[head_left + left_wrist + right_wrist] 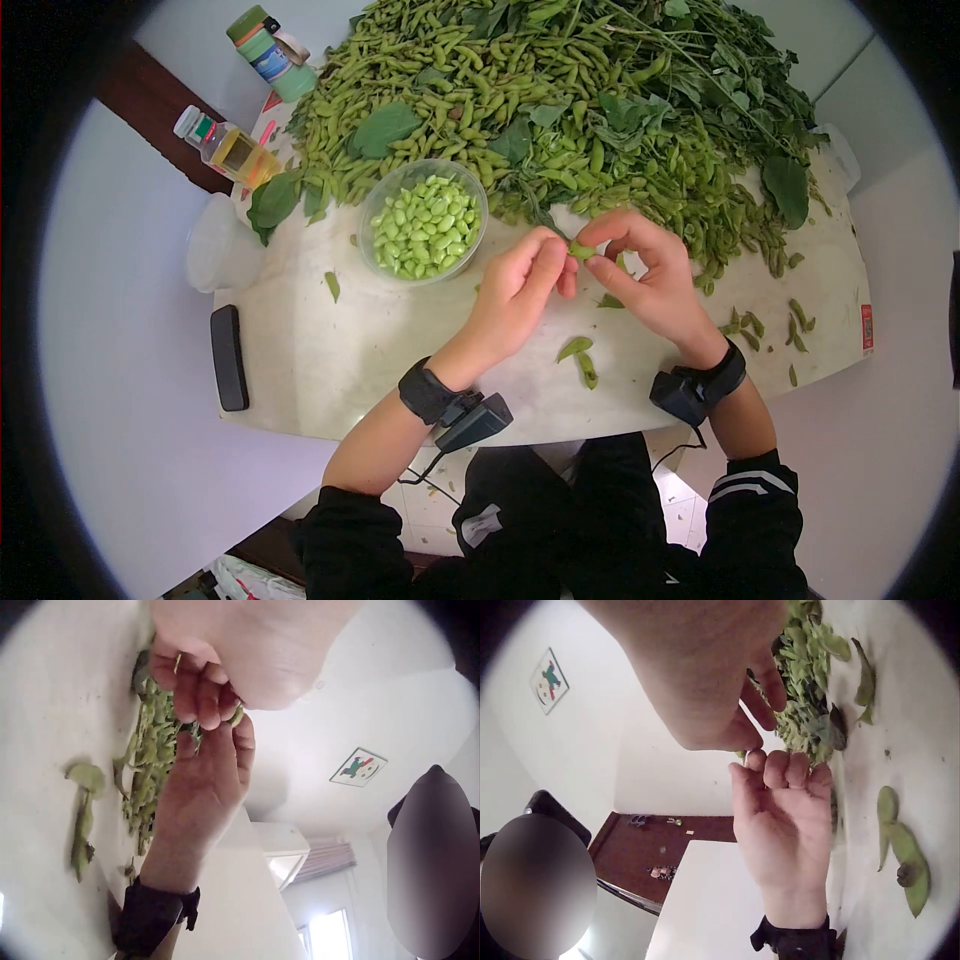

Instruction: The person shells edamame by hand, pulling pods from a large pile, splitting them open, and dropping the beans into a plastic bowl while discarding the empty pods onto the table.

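Note:
Both hands meet over the table, just right of the round tub [374,250] of shelled green beans. A green pod [581,250] is between their fingertips. My left hand [518,290] pinches the pod's left end with thumb and forefinger, its other fingers curled. Thumb and forefinger of my right hand [650,278] pinch the other end. In the left wrist view a bit of the pod [237,715] shows between the hands; in the right wrist view the fingers hide most of it.
A large heap of pods [430,90] and leaves covers the table's far side. Opened pods [586,370] lie near the front edge, with more small pods at right. A black phone [229,358], a clear container [222,245] and two bottles [240,155] [272,58] are at left.

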The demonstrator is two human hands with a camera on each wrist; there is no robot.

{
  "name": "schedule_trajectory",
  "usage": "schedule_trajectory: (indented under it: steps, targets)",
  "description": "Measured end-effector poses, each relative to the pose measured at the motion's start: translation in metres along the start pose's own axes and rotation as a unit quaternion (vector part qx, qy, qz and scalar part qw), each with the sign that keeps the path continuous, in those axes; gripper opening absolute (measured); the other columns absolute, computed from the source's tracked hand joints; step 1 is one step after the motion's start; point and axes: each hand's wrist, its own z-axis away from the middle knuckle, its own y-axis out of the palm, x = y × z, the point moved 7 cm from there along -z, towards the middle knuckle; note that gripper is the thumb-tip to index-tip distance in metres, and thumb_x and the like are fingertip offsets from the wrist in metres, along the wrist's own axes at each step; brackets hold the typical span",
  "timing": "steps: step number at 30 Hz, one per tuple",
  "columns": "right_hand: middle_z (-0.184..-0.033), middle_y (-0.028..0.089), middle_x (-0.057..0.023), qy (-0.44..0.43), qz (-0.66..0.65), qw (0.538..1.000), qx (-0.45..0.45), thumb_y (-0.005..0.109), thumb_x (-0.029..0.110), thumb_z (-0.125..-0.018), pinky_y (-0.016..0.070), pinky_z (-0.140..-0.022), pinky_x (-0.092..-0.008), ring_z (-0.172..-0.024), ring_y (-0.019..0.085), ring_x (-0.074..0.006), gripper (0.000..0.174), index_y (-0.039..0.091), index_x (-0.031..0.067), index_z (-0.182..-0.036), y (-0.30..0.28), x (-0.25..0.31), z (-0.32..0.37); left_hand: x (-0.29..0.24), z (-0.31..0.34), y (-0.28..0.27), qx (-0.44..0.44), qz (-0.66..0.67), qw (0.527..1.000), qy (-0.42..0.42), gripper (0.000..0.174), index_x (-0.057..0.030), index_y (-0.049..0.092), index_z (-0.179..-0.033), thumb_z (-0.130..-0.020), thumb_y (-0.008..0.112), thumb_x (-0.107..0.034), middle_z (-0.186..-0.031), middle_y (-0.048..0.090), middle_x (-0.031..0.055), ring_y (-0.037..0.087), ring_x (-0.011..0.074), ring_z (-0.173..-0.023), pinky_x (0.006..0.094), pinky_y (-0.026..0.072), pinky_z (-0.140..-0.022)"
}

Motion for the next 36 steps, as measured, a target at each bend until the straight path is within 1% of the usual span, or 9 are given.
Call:
schedule_trajectory:
  steps: [5, 11, 16, 17, 19, 23, 25, 34, 36]
  targets:
    - [-0.084, 0.056, -0.0064, -0.038, 0.043, 0.998, 0.004, 0.058, -0.004, -0.070, 0.0432, -0.057, -0.0232, -0.073, 0.055, -0.0147, 0.017, 0.059, 0.0027, -0.085, 0.001, 0.007, -0.002, -0.001, 0.000, 0.000, -0.010, -0.030, 0.999, 0.003, 0.019, -0.0010, 0.049, -0.084, -0.092, 0.040, -0.016, -0.072, 0.051, 0.0019, 0.048, 0.0072, -0.065, 0.0202, 0.0391, -0.060]
    - [-0.076, 0.054, -0.0053, -0.088, 0.129, 0.988, 0.005, 0.064, 0.003, -0.070, 0.0400, -0.052, -0.0214, -0.067, 0.054, -0.0129, 0.015, 0.059, 0.0022, -0.084, -0.001, 0.013, -0.002, -0.005, 0.001, -0.002, -0.021, -0.076, 0.997, 0.013, 0.016, -0.0008, 0.050, -0.082, -0.091, 0.042, -0.012, -0.068, 0.049, 0.0004, 0.046, 0.0058, -0.062, 0.0193, 0.0380, -0.058]
    - [-0.071, 0.055, -0.0053, 0.068, 0.004, 0.998, 0.017, 0.064, 0.007, -0.073, 0.0405, -0.054, -0.0242, -0.059, 0.051, -0.0132, 0.015, 0.059, 0.0017, -0.085, 0.005, -0.010, 0.004, -0.006, 0.003, 0.000, 0.007, -0.093, 0.995, 0.021, 0.014, -0.0008, 0.050, -0.080, -0.090, 0.043, -0.009, -0.066, 0.048, -0.0003, 0.045, 0.0049, -0.061, 0.0182, 0.0367, -0.056]
    - [-0.071, 0.055, -0.0053, 0.068, 0.004, 0.998, 0.017, 0.064, 0.007, -0.073, 0.0405, -0.054, -0.0242, -0.059, 0.051, -0.0132, 0.015, 0.059, 0.0017, -0.085, 0.005, -0.010, 0.004, -0.007, 0.003, 0.000, 0.009, -0.099, 0.995, 0.021, 0.015, -0.0009, 0.049, -0.080, -0.090, 0.043, -0.010, -0.066, 0.048, -0.0004, 0.044, 0.0046, -0.060, 0.0182, 0.0363, -0.055]
    - [-0.074, 0.057, -0.0061, -0.030, 0.059, 0.997, 0.047, 0.062, 0.007, -0.076, 0.0414, -0.056, -0.0246, -0.060, 0.051, -0.0126, 0.013, 0.059, 0.0007, -0.086, 0.008, 0.004, 0.001, -0.009, 0.004, 0.001, 0.010, -0.105, 0.994, 0.021, 0.015, -0.0009, 0.049, -0.079, -0.089, 0.043, -0.010, -0.065, 0.048, -0.0005, 0.044, 0.0044, -0.059, 0.0182, 0.0359, -0.054]
    - [-0.075, 0.057, -0.0068, -0.044, 0.031, 0.997, 0.048, 0.059, 0.006, -0.077, 0.0428, -0.058, -0.0242, -0.062, 0.053, -0.0127, 0.010, 0.058, -0.0001, -0.086, 0.009, 0.004, 0.004, -0.011, 0.006, 0.003, 0.013, -0.055, 0.998, 0.031, 0.016, -0.0015, 0.049, -0.079, -0.089, 0.044, -0.012, -0.066, 0.048, -0.0001, 0.044, 0.0050, -0.058, 0.0185, 0.0355, -0.052]
    - [-0.076, 0.058, -0.0071, 0.000, -0.061, 0.997, 0.039, 0.056, 0.005, -0.080, 0.0440, -0.060, -0.0238, -0.065, 0.054, -0.0120, 0.010, 0.058, -0.0011, -0.087, 0.010, -0.002, 0.005, -0.011, 0.007, 0.004, 0.013, -0.030, 0.999, 0.032, 0.016, -0.0017, 0.049, -0.079, -0.089, 0.044, -0.012, -0.066, 0.048, 0.0002, 0.043, 0.0054, -0.058, 0.0186, 0.0356, -0.053]
    - [-0.081, 0.057, -0.0031, 0.124, -0.216, 0.967, 0.045, 0.049, 0.010, -0.088, 0.0429, -0.066, -0.0207, -0.073, 0.053, -0.0084, 0.015, 0.054, -0.0016, -0.095, 0.012, -0.009, 0.009, -0.013, 0.007, 0.004, 0.011, -0.017, 0.999, 0.029, 0.016, -0.0015, 0.048, -0.079, -0.089, 0.043, -0.012, -0.066, 0.049, 0.0015, 0.044, 0.0066, -0.058, 0.0198, 0.0370, -0.053]
    - [-0.081, 0.057, -0.0027, 0.111, -0.233, 0.966, 0.024, 0.049, 0.011, -0.088, 0.0424, -0.065, -0.0202, -0.072, 0.053, -0.0078, 0.015, 0.055, -0.0010, -0.094, 0.007, -0.010, 0.008, -0.012, 0.007, 0.003, 0.004, -0.017, 0.999, 0.043, 0.017, -0.0016, 0.047, -0.078, -0.090, 0.042, -0.012, -0.066, 0.048, 0.0017, 0.044, 0.0069, -0.057, 0.0201, 0.0373, -0.054]
